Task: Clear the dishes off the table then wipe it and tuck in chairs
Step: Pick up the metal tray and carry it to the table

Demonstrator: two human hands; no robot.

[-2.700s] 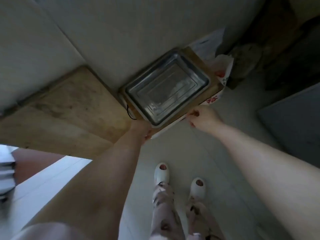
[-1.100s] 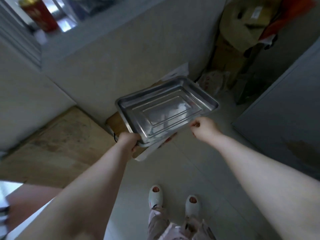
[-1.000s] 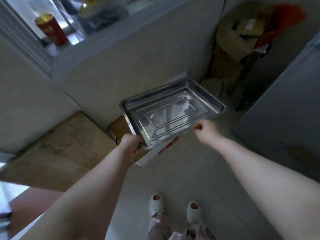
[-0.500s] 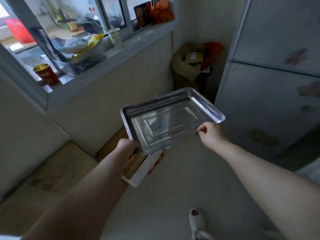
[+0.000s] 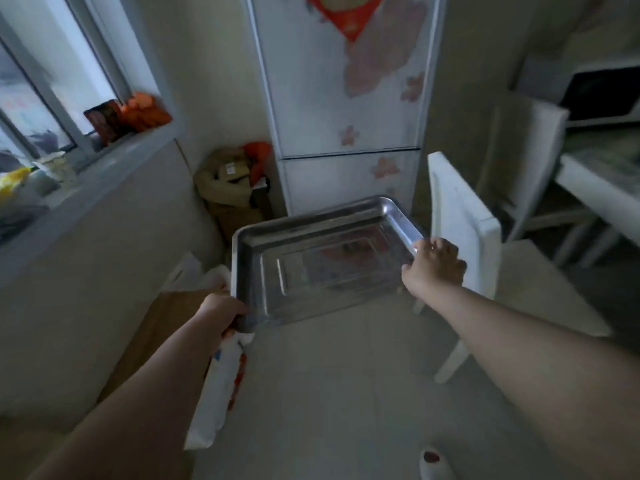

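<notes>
An empty rectangular steel tray (image 5: 322, 268) is held level in the air at about waist height. My left hand (image 5: 221, 311) grips its near left corner. My right hand (image 5: 433, 265) grips its right rim. A white chair (image 5: 460, 233) stands just right of the tray, its backrest close to my right hand. At the right edge is the corner of the white table (image 5: 602, 181) with a patterned top.
A white fridge (image 5: 346, 98) with flower stickers stands straight ahead. Bags and boxes (image 5: 235, 181) fill the corner left of it. A window ledge (image 5: 86, 168) with clutter runs along the left wall. A cardboard box (image 5: 166, 327) lies on the floor below my left arm.
I lifted the tray off the cardboard box on the floor and stood up. My view swung from the floor and window wall round to the fridge, chair and table.
</notes>
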